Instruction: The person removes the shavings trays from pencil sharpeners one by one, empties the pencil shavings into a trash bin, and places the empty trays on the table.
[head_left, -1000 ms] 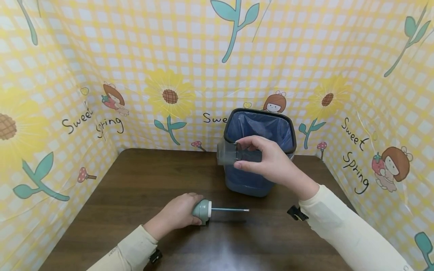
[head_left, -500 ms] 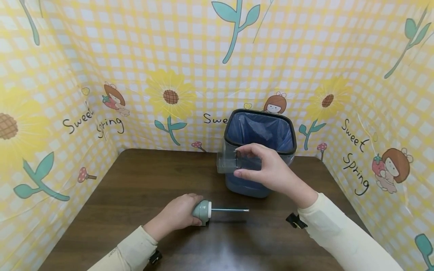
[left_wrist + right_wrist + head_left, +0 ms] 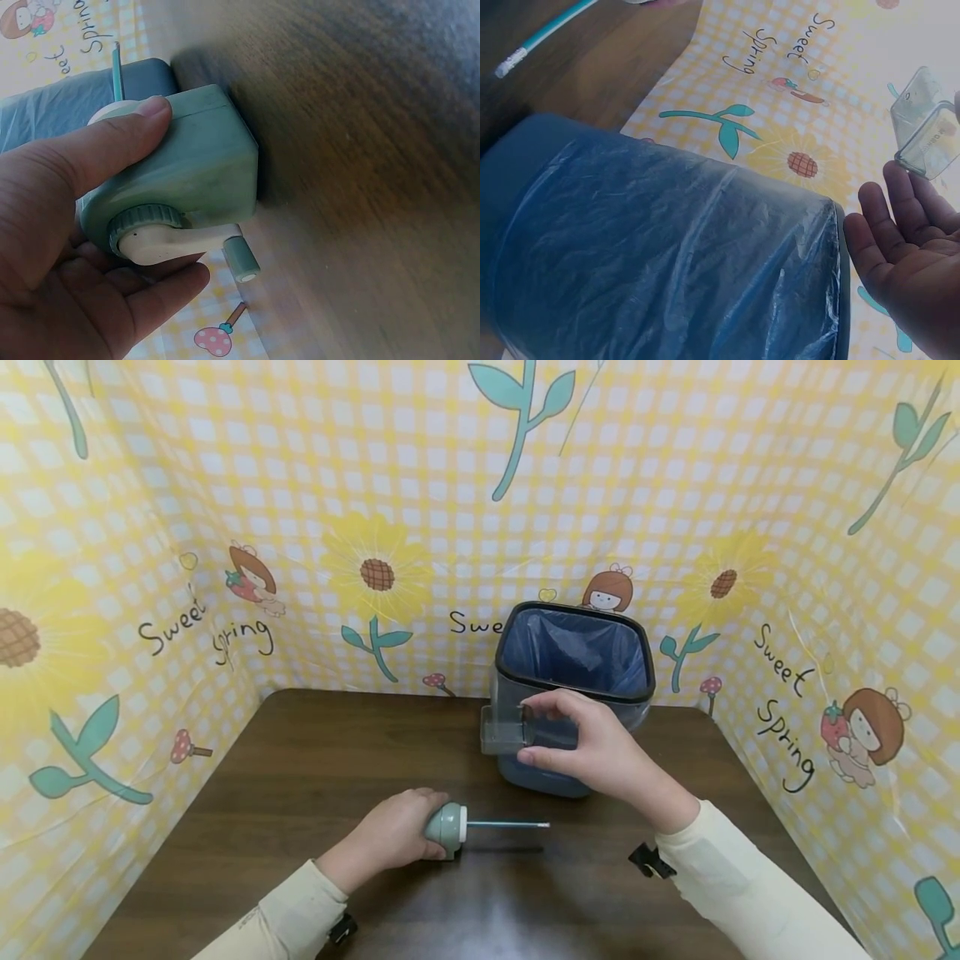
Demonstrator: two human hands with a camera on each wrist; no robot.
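My left hand [image 3: 390, 835] grips a green crank pencil sharpener [image 3: 448, 827] on the table, thumb over its top edge in the left wrist view. Its pale crank [image 3: 187, 241] with a green knob faces that wrist camera. A teal pencil [image 3: 510, 824] sticks out of the sharpener's white front, pointing right, eraser end outward. Between thumb and fingertips, my right hand [image 3: 592, 743] pinches a small clear plastic drawer [image 3: 504, 731]. In the head view the drawer overlaps the left front side of the trash bin [image 3: 540, 785], below its rim.
The bin stands at the back right of the brown wooden table [image 3: 360, 743], lined with a translucent bag [image 3: 592, 647]. Yellow checked cloth [image 3: 450, 460] with sunflowers walls in the table at the back and both sides.
My right hand has lowered with the clear drawer, from near the bin's rim to in front of its side. The left hand, sharpener and pencil stay put.
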